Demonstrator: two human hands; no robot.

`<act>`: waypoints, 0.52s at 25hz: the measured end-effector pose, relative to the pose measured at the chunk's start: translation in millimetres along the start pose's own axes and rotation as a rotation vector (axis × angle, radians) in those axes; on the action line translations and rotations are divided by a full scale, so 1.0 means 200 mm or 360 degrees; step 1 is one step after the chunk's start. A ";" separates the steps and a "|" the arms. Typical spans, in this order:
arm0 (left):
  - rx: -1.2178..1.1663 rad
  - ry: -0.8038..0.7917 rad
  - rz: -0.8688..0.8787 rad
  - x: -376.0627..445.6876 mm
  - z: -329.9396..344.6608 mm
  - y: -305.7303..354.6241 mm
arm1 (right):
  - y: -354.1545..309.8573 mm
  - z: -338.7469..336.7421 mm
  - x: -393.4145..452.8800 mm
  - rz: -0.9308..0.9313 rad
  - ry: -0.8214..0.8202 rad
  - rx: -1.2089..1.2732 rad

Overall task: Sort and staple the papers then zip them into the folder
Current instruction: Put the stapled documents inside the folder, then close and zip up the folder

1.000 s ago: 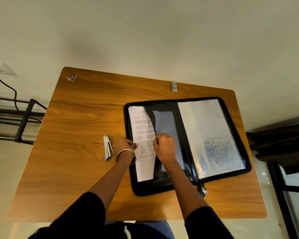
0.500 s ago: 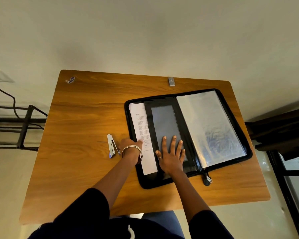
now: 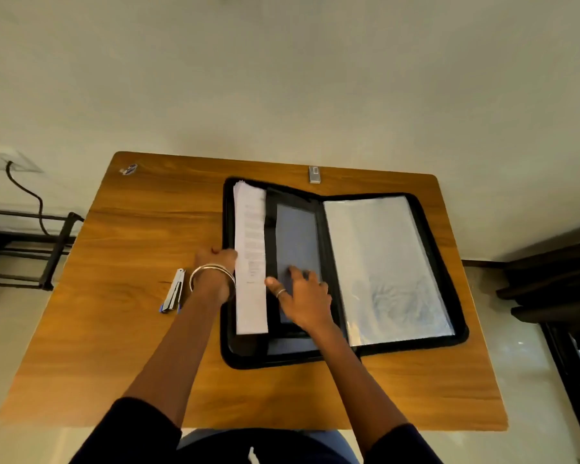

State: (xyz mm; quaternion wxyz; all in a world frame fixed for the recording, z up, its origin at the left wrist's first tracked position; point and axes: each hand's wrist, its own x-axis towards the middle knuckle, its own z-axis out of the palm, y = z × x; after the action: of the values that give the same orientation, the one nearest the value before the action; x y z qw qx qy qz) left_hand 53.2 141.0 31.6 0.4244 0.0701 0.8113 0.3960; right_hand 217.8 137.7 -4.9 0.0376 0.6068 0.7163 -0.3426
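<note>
- The papers (image 3: 250, 259) are lodged partway under the dark pocket (image 3: 297, 249) on the left half of the open folder (image 3: 449, 262); a strip of printed sheet shows beside the pocket's edge.
- The left hand (image 3: 216, 262) is placed at the papers' outer edge, fingers curled against it; whether the stack is pinched or only pushed cannot be told.
- The right hand (image 3: 302, 296) is laid on the pocket, fingers spread and fairly straight, nothing being gripped.
- If the stack is pushed while the pocket is pressed flat, the sheets could be buckled or creased, friction being the likely cause.
- Should the top sheets catch on the pocket's edge, they could be fanned apart or dog-eared.
- A protruding edge near the zip track could be caught in the teeth when the folder is closed.
- The stapler (image 3: 175, 291) lies on the table (image 3: 114, 329) just beside the left wrist, and could be knocked off by a sideways sweep of the arm.
- Whether the papers are stapled cannot be seen.
</note>
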 end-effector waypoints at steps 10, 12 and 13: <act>0.0510 -0.1018 0.0833 -0.56 0.69 0.11 | 0.74 -0.82 -0.14 -0.0001 -0.0472 0.2372; 0.1424 -0.1002 0.1090 -0.50 0.82 -0.18 | 0.99 -0.81 -0.14 0.0208 -0.0279 0.2297; 0.1788 -0.0954 0.1193 -0.48 0.86 -0.31 | 1.11 -0.77 -0.12 0.0362 -0.0106 0.2160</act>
State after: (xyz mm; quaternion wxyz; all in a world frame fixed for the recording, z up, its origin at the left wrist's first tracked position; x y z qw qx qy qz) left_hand 255.2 155.3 -7.2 0.3642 0.6544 0.6626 0.0032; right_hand 478.9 206.6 24.7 -0.2929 0.5566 0.2735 -0.7277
